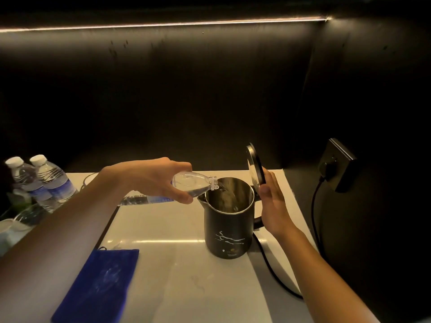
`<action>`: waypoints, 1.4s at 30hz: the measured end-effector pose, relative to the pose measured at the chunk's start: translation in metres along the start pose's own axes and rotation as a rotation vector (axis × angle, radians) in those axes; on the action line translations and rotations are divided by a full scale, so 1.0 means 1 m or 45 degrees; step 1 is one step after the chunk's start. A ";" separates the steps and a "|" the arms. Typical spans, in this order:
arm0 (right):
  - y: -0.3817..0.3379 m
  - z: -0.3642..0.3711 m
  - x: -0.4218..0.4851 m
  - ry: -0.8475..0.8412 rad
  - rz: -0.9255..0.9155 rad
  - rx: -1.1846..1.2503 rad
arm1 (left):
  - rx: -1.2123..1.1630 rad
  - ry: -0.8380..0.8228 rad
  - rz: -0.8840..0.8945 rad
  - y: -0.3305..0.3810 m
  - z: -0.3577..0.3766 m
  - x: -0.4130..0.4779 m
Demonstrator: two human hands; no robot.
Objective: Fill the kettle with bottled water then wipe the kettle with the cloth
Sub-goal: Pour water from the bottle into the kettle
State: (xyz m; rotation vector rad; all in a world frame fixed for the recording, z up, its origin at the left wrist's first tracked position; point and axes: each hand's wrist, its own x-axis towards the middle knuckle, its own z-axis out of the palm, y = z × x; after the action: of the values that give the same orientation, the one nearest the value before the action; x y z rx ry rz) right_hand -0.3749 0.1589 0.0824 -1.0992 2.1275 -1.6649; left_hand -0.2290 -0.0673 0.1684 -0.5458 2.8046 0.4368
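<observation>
Kettle (pixel 227 231): black, white markings, lid (pixel 254 169) upright, steel inside.

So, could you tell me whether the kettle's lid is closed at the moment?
No, the lid stands open above the kettle.

No legible text. The bottles (pixel 44 183) carry blue labels, print too blurred to read; the kettle (pixel 229 220) bears white markings, also unreadable.
</observation>
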 end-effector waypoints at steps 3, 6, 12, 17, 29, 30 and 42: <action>0.003 0.000 0.001 -0.001 -0.002 -0.012 | 0.006 -0.009 0.002 0.002 -0.001 0.000; 0.005 0.001 0.001 0.003 0.000 -0.013 | 0.016 0.005 0.015 0.002 -0.001 0.002; 0.006 0.002 0.003 0.016 -0.002 -0.019 | 0.028 0.003 0.010 0.001 -0.002 0.004; 0.002 0.002 0.002 0.015 -0.005 -0.013 | 0.024 -0.017 -0.011 0.001 -0.002 0.005; 0.005 0.003 0.002 0.012 0.012 -0.009 | 0.041 -0.032 -0.034 0.004 -0.003 0.005; 0.005 0.003 0.003 0.010 0.012 -0.012 | 0.041 -0.029 -0.027 0.005 -0.003 0.004; -0.001 0.003 0.000 0.019 0.000 -0.019 | 0.048 -0.024 -0.023 0.012 -0.005 0.002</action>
State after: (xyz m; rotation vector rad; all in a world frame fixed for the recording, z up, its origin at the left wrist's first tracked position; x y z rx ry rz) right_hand -0.3732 0.1566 0.0827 -1.0943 2.1524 -1.6648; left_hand -0.2361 -0.0594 0.1754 -0.5556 2.7821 0.3827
